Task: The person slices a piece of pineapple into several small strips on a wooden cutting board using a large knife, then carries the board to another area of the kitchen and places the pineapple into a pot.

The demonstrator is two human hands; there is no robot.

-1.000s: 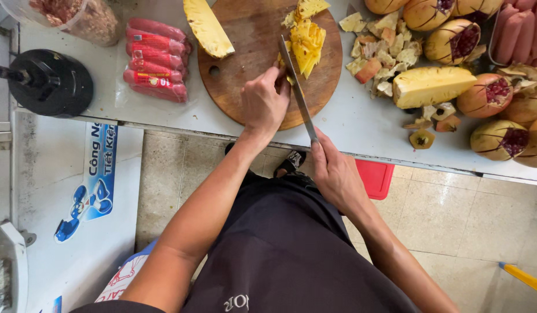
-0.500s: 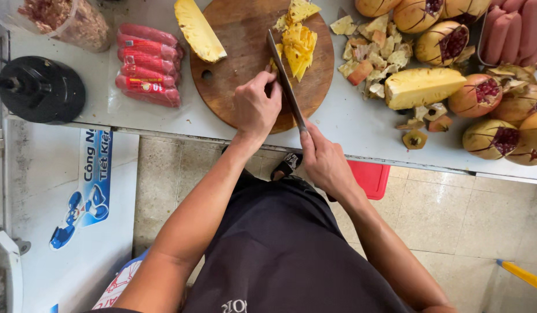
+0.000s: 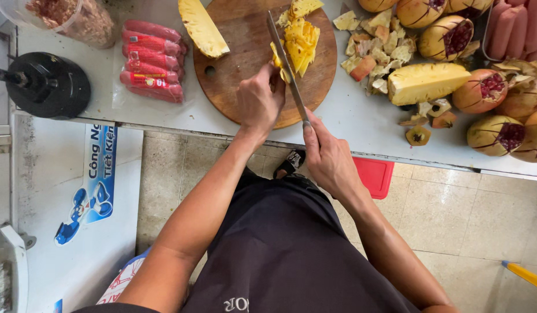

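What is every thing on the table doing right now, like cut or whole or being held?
Knife: held by the right hand, blade down in the fruit.
Pineapple pieces: cut up, steadied by the left hand.
Cutting board: flat, in use.
Pineapple wedge: peeled, lying aside.
Pomegranates: cut open.
Sausages: wrapped, untouched.

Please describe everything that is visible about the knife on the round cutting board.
The knife has a long, narrow, grey metal blade. It lies slanted across the round wooden cutting board, its tip pointing away from the person. The right hand covers the handle entirely, so its look cannot be told. The blade edge rests against the cut yellow pineapple pieces, which the left hand steadies from the other side.
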